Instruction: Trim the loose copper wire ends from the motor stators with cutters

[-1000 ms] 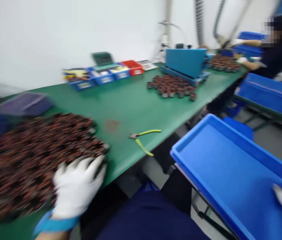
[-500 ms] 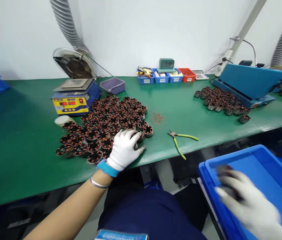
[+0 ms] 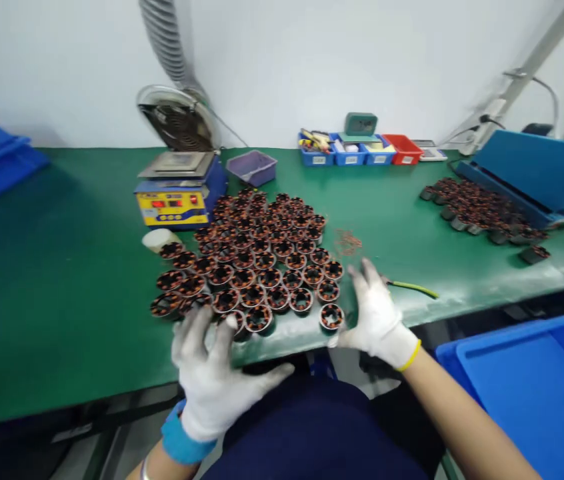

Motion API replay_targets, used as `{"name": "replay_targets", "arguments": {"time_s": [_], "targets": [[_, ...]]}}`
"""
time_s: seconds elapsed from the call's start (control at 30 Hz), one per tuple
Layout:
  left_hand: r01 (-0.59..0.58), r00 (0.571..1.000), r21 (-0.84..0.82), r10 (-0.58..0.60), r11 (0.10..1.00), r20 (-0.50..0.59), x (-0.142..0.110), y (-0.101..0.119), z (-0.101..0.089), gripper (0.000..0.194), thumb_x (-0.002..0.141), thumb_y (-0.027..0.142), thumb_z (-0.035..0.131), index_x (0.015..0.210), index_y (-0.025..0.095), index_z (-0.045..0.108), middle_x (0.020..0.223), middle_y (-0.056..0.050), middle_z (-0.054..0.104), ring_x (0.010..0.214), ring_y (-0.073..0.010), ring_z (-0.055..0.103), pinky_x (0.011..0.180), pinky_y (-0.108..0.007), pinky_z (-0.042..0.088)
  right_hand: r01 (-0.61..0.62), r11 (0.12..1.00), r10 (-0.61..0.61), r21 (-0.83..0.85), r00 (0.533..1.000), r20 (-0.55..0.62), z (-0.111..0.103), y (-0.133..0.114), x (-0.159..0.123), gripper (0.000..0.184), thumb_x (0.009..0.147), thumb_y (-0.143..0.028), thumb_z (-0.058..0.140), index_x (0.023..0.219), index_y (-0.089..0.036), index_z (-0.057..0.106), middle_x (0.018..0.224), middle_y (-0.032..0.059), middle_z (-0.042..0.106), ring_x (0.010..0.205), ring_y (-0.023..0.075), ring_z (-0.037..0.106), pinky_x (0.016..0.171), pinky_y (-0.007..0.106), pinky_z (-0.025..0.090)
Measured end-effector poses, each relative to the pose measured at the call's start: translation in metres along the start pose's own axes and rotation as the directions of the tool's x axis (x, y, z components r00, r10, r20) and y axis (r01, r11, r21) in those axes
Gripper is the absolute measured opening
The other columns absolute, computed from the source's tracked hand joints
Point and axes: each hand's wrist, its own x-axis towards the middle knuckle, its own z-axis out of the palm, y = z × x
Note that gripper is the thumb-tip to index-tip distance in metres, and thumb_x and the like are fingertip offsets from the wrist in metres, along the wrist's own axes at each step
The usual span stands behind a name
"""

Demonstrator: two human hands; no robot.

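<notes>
Round, copper-wound grey metal rings (image 3: 257, 257) crowd toward the front edge of the green counter (image 3: 87, 300). White-gloved left hand (image 3: 212, 377) and right hand (image 3: 377, 317) flank them, fingers spread; a bodyward pull could tip the frontmost rings off.

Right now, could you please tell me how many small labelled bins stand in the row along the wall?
4: the left blue bin, holding tools; the middle blue bin; the right blue bin; and the red bin at the right end. None looks hidden.
</notes>
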Motion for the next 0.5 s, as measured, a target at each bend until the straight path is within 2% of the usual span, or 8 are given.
{"name": "replay_targets", "arguments": {"time_s": [0.03, 0.1, 0.17, 0.2, 0.27, 0.4, 0.5], "targets": [[0.098, 0.993, 0.076, -0.102, 0.992, 0.053, 0.003, -0.008, -0.002, 0.123, 0.05, 0.065, 0.081, 0.15, 0.024, 0.022, 0.151, -0.022, 0.028, 0.137, -0.0476, 0.032, 0.107, -0.066, 0.032, -0.032, 0.999, 0.032, -0.007, 0.999, 0.023, 0.004, 0.005, 0.006, 0.149, 0.03, -0.069, 0.083, 0.152, -0.016, 0.016, 0.156, 0.0261, 0.014, 0.139, 0.0485, 0.027, 0.11, 0.063, 0.03], [0.246, 0.941, 0.191, -0.281, 0.95, 0.187, 0.009, -0.021, -0.003, 0.123, 0.045, 0.07, 0.078, 0.145, 0.016, 0.031, 0.152, -0.028, 0.023, 0.137, -0.0519, 0.027, 0.106, -0.07, 0.027, -0.049, 0.999, 0.051, -0.015, 0.993, 0.11, 0.013, 0.005, 0.02, 0.157, 0.024, -0.066, 0.085, 0.153, -0.016, 0.01, 0.154, 0.0262, 0.017, 0.138, 0.0481, 0.028, 0.11, 0.062, 0.031], [0.297, 0.877, 0.232, -0.361, 0.926, 0.319, 0.015, -0.031, 0.002, 0.118, 0.042, 0.071, 0.077, 0.138, 0.013, 0.042, 0.151, -0.029, 0.028, 0.136, -0.0509, 0.03, 0.107, -0.069, 0.024, -0.041, 0.999, 0.043, -0.014, 0.983, 0.176, 0.021, -0.005, 0.033, 0.157, 0.023, -0.064, 0.086, 0.153, -0.018, 0.011, 0.15, 0.0242, 0.025, 0.136, 0.0452, 0.032, 0.109, 0.058, 0.035], [0.301, 0.853, 0.231, -0.37, 0.925, 0.367, 0.018, -0.036, 0.004, 0.116, 0.041, 0.071, 0.077, 0.136, 0.013, 0.046, 0.15, -0.028, 0.031, 0.136, -0.0497, 0.031, 0.107, -0.068, 0.023, -0.05, 0.998, 0.054, -0.024, 0.981, 0.184, 0.025, -0.012, 0.037, 0.156, 0.023, -0.063, 0.086, 0.153, -0.018, 0.012, 0.148, 0.0234, 0.027, 0.135, 0.0447, 0.034, 0.108, 0.058, 0.037], [0.304, 0.833, 0.217, -0.37, 0.927, 0.412, 0.02, -0.043, 0.008, 0.117, 0.039, 0.072, 0.077, 0.136, 0.014, 0.049, 0.149, -0.026, 0.035, 0.136, -0.0477, 0.03, 0.109, -0.067, 0.02, -0.092, 0.994, 0.099, -0.051, 0.981, 0.165, 0.03, -0.026, 0.04, 0.155, 0.023, -0.064, 0.085, 0.153, -0.02, 0.012, 0.146, 0.0227, 0.027, 0.134, 0.0454, 0.033, 0.105, 0.061, 0.039], [0.31, 0.83, 0.2, -0.368, 0.929, 0.42, 0.019, -0.059, 0.005, 0.121, 0.037, 0.073, 0.076, 0.139, 0.015, 0.046, 0.151, -0.026, 0.033, 0.137, -0.0478, 0.029, 0.109, -0.068, 0.017, -0.192, 0.978, 0.201, -0.084, 0.973, 0.112, 0.039, -0.052, 0.037, 0.155, 0.023, -0.066, 0.084, 0.153, -0.021, 0.014, 0.144, 0.0211, 0.029, 0.134, 0.0464, 0.03, 0.102, 0.063, 0.04], [0.291, 0.834, 0.199, -0.35, 0.936, 0.427, 0.018, -0.078, -0.001, 0.118, 0.042, 0.072, 0.074, 0.14, 0.015, 0.045, 0.151, -0.026, 0.034, 0.136, -0.0477, 0.032, 0.11, -0.067, 0.018, -0.257, 0.963, 0.263, -0.085, 0.962, 0.073, 0.048, -0.075, 0.036, 0.152, 0.024, -0.066, 0.085, 0.152, -0.021, 0.016, 0.144, 0.0212, 0.028, 0.133, 0.0468, 0.029, 0.102, 0.062, 0.04]]}}
